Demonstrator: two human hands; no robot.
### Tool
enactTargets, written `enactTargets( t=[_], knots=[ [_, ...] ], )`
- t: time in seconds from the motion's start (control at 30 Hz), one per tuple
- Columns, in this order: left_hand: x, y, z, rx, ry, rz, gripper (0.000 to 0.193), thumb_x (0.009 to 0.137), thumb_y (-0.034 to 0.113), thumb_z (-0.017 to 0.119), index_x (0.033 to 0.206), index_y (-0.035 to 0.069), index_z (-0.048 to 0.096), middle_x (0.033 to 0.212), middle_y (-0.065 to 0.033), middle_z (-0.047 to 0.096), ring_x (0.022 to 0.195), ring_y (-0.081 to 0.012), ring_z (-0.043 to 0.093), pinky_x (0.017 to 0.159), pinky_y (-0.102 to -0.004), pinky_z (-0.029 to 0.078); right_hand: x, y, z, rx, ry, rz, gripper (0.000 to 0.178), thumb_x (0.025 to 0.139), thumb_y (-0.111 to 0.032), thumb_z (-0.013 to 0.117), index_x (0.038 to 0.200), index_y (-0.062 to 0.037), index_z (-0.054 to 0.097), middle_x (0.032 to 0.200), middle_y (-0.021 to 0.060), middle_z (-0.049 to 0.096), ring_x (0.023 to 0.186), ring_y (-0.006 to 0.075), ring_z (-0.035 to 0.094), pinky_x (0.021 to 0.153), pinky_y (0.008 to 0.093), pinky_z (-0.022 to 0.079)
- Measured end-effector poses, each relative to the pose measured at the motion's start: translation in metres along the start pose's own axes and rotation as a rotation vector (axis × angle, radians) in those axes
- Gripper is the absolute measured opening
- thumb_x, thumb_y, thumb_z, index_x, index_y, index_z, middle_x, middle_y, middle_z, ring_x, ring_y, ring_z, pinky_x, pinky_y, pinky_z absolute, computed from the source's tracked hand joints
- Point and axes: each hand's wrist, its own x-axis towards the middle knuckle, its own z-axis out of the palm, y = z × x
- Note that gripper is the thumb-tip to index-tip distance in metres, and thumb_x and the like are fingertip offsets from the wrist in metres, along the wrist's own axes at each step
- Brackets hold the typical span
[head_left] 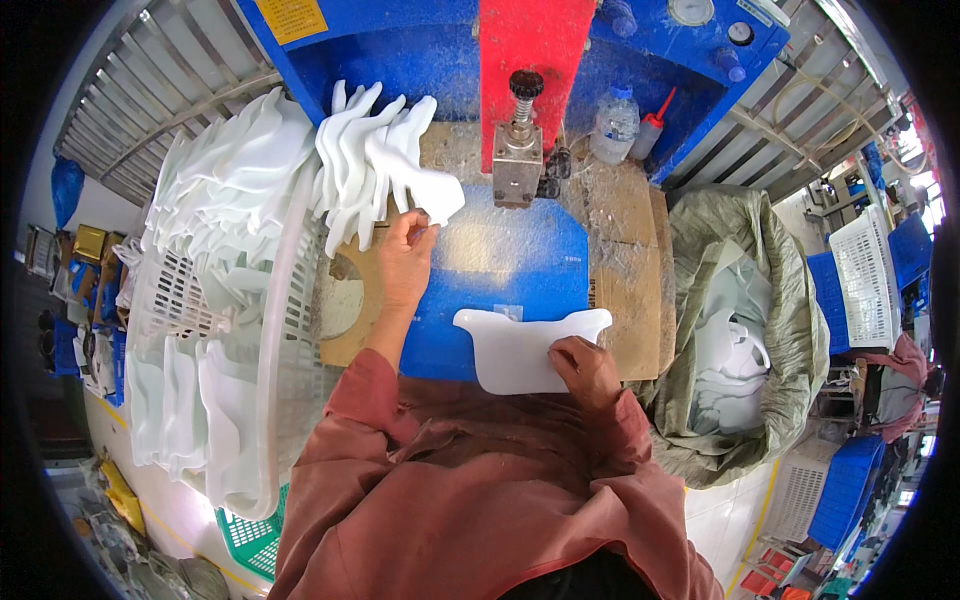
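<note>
Blue sheet [468, 285] lies on the cardboard [632, 270], which shows along its right side. Bare blue surface is open between the two hands and up to the metal press head [518, 170] at the far edge. Left side is tighter: the stack of white pieces [350, 150] leans at the far left corner, and the crate [271, 390], loaded with more of the same, walls off that flank. Right side: cardboard margin, then the rim of the cloth sack [690, 290]. Clear bottle [614, 130] and red-tipped bottle [648, 135] stand at the back right, well apart from the hands.

Right hand [587, 370]: narrow grip, thumb and fingers closed on the lower right part of the white piece [510, 350]. The piece is at the near edge of the sheet, broad face up, flared edge away from the body, lower edge reaching past the sheet's front.

Left hand [408, 245]: thumb and index finger close together at the lower end of the foremost piece [437, 192] in the stack; cannot tell whether they pinch it or only touch.

Pose: left forearm reaches forward, fingertips pointing away; right forearm is short-reached, wrist low, fingers angled inward to the left.
</note>
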Motion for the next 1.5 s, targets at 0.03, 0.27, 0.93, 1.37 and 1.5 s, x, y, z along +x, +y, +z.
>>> enactTargets(
  t=[0.03, 0.27, 0.93, 1.37, 1.5],
  knots=[
    [-0.001, 0.002, 0.001, 0.052, -0.011, 0.029, 0.019, 0.094, 0.007, 0.074, 0.110, 0.003, 0.065, 0.096, -0.0073, 0.068, 0.088, -0.0185, 0.068, 0.081, -0.0332, 0.055, 0.000, 0.003, 0.003, -0.010, 0.009, 0.006, 0.011, 0.094, -0.010, 0.070, 0.102, -0.0019, 0.071, 0.093, 0.0164, 0.072, 0.080, 0.0335, 0.071, 0.071, 0.0400, 0.056],
    [-0.014, 0.011, 0.019, 0.453, -0.114, 0.508, 0.019, 0.094, 0.004, 0.069, 0.112, 0.008, 0.067, 0.106, -0.0132, 0.069, 0.094, -0.0356, 0.070, 0.080, -0.0398, 0.058, 0.002, 0.008, 0.013, -0.003, 0.035, -0.005, 0.011, 0.093, -0.012, 0.072, 0.096, -0.0016, 0.068, 0.091, 0.0181, 0.070, 0.081, 0.0375, 0.070, 0.071, 0.0433, 0.055],
    [-0.060, 0.088, -0.083, 0.305, -0.897, 0.035, 0.022, 0.096, 0.012, 0.070, 0.117, 0.006, 0.073, 0.107, -0.0092, 0.073, 0.094, -0.0255, 0.069, 0.082, -0.0355, 0.054, 0.012, -0.078, -0.033, -0.109, 0.131, -0.431, 0.027, 0.087, -0.007, 0.077, 0.114, -0.0042, 0.073, 0.107, 0.0127, 0.071, 0.098, 0.0309, 0.070, 0.083, 0.0403, 0.056],
    [-0.084, 0.100, -0.081, -0.012, -1.196, -0.240, 0.024, 0.098, 0.013, 0.072, 0.119, 0.003, 0.072, 0.111, -0.0038, 0.074, 0.101, -0.0134, 0.067, 0.091, -0.0311, 0.053, 0.007, -0.080, -0.019, -0.437, -0.127, -0.712, 0.072, 0.075, -0.027, 0.085, 0.140, -0.0090, 0.062, 0.129, 0.0141, 0.062, 0.124, 0.0336, 0.061, 0.117, 0.0555, 0.041],
    [-0.085, 0.088, -0.070, -0.251, -1.177, -0.327, 0.023, 0.098, 0.010, 0.071, 0.120, 0.001, 0.071, 0.116, -0.0026, 0.073, 0.104, -0.0114, 0.065, 0.096, -0.0307, 0.052, 0.001, -0.073, -0.024, -0.319, -0.173, -0.676, 0.072, 0.072, -0.024, 0.086, 0.138, -0.0054, 0.063, 0.125, 0.0162, 0.062, 0.114, 0.0349, 0.065, 0.107, 0.0516, 0.050]
  ],
)
